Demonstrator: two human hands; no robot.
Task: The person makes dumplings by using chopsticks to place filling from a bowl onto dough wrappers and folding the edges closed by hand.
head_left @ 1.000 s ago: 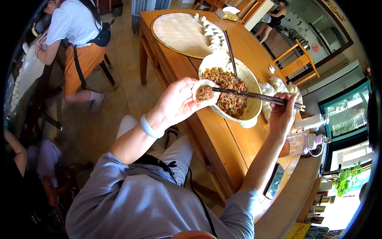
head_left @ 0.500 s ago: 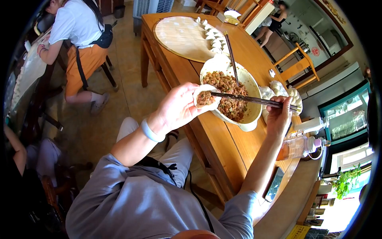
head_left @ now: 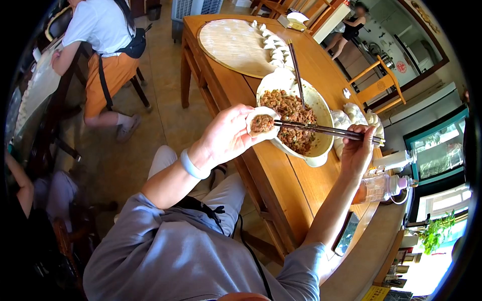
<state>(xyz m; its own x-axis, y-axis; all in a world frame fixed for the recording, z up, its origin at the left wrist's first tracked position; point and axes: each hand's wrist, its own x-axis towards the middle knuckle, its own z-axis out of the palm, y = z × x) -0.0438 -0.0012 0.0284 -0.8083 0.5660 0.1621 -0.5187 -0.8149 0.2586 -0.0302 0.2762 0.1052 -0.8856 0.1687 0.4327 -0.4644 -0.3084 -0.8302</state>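
Observation:
My left hand [head_left: 228,131] holds a round dumpling wrapper [head_left: 271,134] with a lump of meat filling [head_left: 261,123] on it. In my right hand [head_left: 357,150] is a pair of dark chopsticks [head_left: 321,129], their tips at the edge of the filling. Below them stands a white bowl [head_left: 324,111] of minced filling [head_left: 288,106], with another pair of chopsticks [head_left: 296,70] leaning in it. Beyond the bowl, a round woven tray [head_left: 228,45] carries several folded dumplings [head_left: 276,55] along its right side.
Bagged pale dough pieces [head_left: 354,114] lie right of the bowl. A plastic bottle [head_left: 374,188] and a phone [head_left: 346,234] are near the table's right edge. Another person [head_left: 103,30] works at a table on the left; a person [head_left: 354,22] stands in the back room.
My right hand has drawn the chopsticks slightly right, so their tips have slid off the middle of the filling to its edge. The wrapper stays in my left hand.

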